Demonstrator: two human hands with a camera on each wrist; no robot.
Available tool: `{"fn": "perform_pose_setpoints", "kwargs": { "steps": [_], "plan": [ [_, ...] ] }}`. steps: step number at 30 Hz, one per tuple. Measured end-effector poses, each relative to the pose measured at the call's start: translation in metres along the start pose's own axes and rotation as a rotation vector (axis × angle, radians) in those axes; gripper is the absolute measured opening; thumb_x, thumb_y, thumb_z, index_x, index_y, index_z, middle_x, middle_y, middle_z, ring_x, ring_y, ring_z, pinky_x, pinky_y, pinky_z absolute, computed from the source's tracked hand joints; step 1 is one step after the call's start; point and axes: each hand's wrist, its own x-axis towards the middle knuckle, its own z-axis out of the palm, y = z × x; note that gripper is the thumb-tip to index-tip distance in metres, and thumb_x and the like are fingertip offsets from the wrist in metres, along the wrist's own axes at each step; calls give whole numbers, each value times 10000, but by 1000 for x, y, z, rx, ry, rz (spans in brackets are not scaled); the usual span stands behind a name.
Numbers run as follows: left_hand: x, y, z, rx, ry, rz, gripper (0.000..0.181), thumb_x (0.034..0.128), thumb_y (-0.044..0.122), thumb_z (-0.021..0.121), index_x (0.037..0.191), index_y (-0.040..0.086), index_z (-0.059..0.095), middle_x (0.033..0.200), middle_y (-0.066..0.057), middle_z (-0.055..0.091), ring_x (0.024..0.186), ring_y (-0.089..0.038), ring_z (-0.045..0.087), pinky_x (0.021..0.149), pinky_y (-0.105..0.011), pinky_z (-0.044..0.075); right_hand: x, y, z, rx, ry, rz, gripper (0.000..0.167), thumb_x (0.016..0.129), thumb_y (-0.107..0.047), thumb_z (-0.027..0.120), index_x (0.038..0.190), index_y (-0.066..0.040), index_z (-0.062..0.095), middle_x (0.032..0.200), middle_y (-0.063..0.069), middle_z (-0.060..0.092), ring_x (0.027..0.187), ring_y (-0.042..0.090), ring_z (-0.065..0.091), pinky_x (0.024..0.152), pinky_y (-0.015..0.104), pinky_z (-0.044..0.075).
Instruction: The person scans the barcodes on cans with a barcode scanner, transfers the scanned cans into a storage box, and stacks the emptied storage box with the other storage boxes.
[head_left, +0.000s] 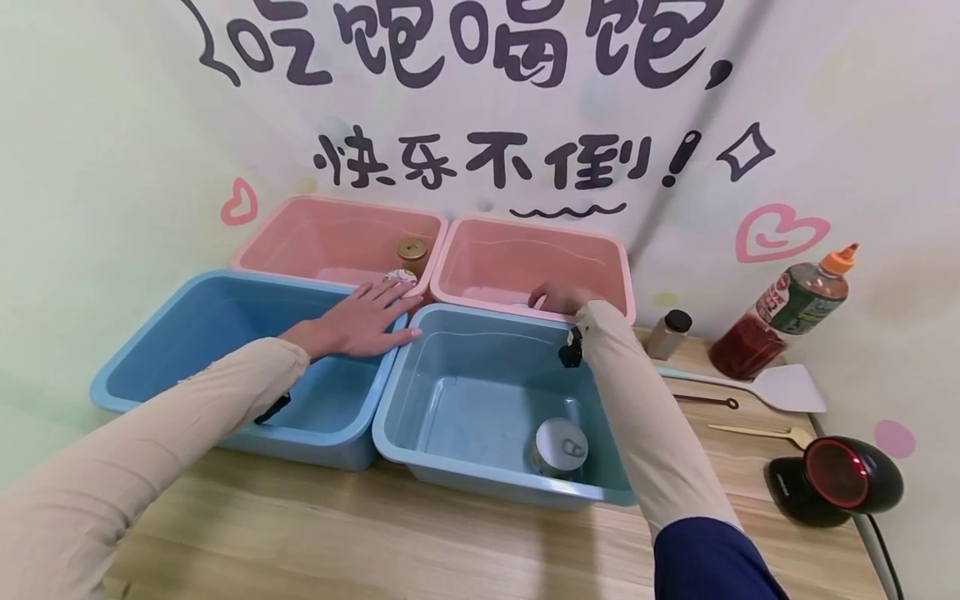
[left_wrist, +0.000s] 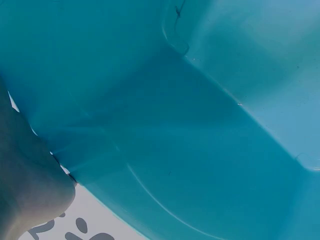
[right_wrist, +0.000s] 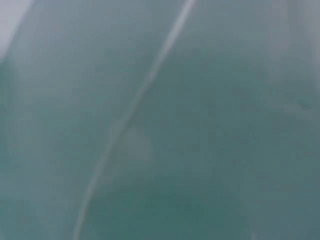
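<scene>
In the head view my left hand (head_left: 360, 322), fingers straight and spread, lies over the rims where the left blue bin (head_left: 315, 436) meets the left pink bin (head_left: 337, 218). Part of that hand shows at the lower left of the left wrist view (left_wrist: 35, 185). My right hand (head_left: 558, 297) reaches over the front rim into the right pink bin (head_left: 525, 250); its fingertips are partly hidden, and a small pale patch shows beside them. Whether it holds anything, I cannot tell. The right wrist view shows only a blurred blue-green surface (right_wrist: 200, 125).
A pull-tab can (head_left: 560, 446) stands in the right blue bin (head_left: 480, 417). A gold-lidded jar (head_left: 412, 252) and a patterned item (head_left: 401, 277) are in the left pink bin. At right are a sauce bottle (head_left: 780, 317), small jar (head_left: 669, 335), white spatula (head_left: 787, 387) and black device (head_left: 855, 475).
</scene>
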Motion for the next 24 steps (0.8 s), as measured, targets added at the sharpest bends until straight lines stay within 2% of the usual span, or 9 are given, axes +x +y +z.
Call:
{"fn": "perform_pose_setpoints", "kwargs": {
  "steps": [4, 12, 19, 24],
  "plan": [
    [1, -2, 2, 2, -3, 4, 751, 992, 555, 449, 1592, 147, 256, 1675, -156, 174, 1550, -417, 106, 1243, -609, 65, -4, 2, -3, -15, 39, -34, 424, 970, -61, 523, 1392, -21, 529, 1427, 226, 493, 1215, 344, 488, 1021, 438, 469],
    [3, -5, 5, 0, 1, 8, 742, 995, 541, 459, 1591, 146, 259, 1676, -158, 172, 1551, -414, 100, 1240, -616, 65, -27, -7, -12, 15, 90, -117, 459, 940, -54, 630, 1390, -53, 542, 1412, 225, 529, 1187, 338, 538, 1007, 450, 506],
    [3, -4, 6, 7, 9, 12, 747, 994, 548, 456, 1592, 147, 257, 1672, -167, 180, 1548, -422, 104, 1238, -620, 69, -53, -18, -24, 2, 110, -166, 532, 910, -74, 704, 1410, -69, 520, 1412, 215, 530, 1184, 364, 598, 885, 439, 595],
    [3, -4, 4, 0, 3, 13, 741, 994, 540, 458, 1591, 147, 261, 1672, -165, 182, 1551, -416, 102, 1240, -616, 70, -70, -27, -27, -59, 142, -199, 561, 887, -111, 746, 1403, -101, 526, 1394, 204, 537, 1187, 364, 615, 869, 456, 599]
  ]
}}
